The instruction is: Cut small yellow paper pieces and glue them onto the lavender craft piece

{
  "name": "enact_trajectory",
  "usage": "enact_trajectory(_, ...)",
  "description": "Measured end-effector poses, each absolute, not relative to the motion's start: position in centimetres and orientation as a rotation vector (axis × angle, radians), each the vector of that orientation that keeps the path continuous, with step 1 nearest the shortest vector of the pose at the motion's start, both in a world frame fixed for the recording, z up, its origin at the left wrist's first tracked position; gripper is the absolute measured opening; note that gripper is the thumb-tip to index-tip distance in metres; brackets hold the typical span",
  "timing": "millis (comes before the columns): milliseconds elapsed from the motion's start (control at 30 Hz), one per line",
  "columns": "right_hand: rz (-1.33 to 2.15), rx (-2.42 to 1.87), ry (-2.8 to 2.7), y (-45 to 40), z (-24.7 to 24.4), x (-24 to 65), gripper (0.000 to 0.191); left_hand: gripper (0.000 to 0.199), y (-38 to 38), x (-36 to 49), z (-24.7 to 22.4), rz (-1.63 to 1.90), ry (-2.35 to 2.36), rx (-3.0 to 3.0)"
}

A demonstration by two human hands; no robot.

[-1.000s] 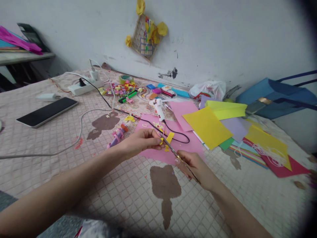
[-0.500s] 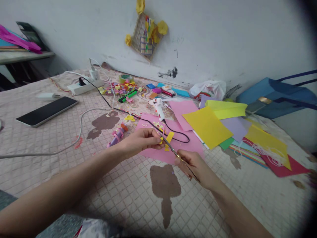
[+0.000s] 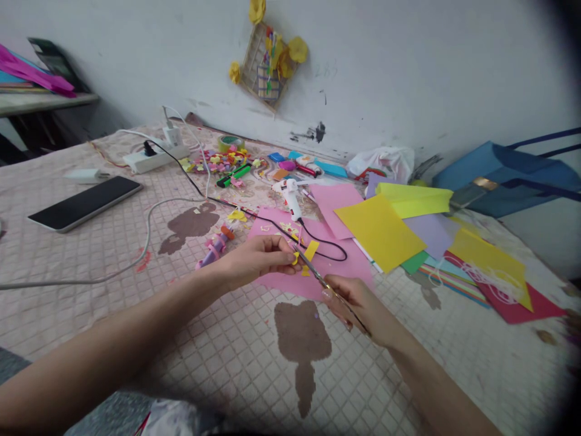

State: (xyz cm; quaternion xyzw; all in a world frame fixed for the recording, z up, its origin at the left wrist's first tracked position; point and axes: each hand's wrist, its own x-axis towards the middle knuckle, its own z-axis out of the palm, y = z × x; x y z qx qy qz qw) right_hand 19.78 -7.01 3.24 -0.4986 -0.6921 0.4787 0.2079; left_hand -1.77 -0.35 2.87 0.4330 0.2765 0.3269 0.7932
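My left hand pinches a small piece of yellow paper between thumb and fingers. A pair of scissors is gripped in my right hand, its blades pointing up and left to the yellow piece. Whether the blades touch the paper I cannot tell. Beneath both lies a pink sheet bearing yellow scraps, one of them a yellow strip just beyond the blades. Left of my left hand rests a purple stick wrapped with pink bits.
A white glue gun with a black cord stands beyond my hands. Coloured paper sheets spread on the right, near a blue bag. On the left are a phone, a power strip and cables. Small cut pieces lie at the back.
Both hands stay almost where they were. The handle end of the scissors has shifted very slightly right, and the yellow scraps by the blades look a little different.
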Motion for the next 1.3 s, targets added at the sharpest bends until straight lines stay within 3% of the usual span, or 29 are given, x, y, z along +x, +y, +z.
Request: enact_trajectory(1300, 1.375, -1.368, -1.77, -6.75, 2.53, 19.3, 0.044, 0.021, -0.43, -1.82, 2.91, 0.61, 0.612, 1.012)
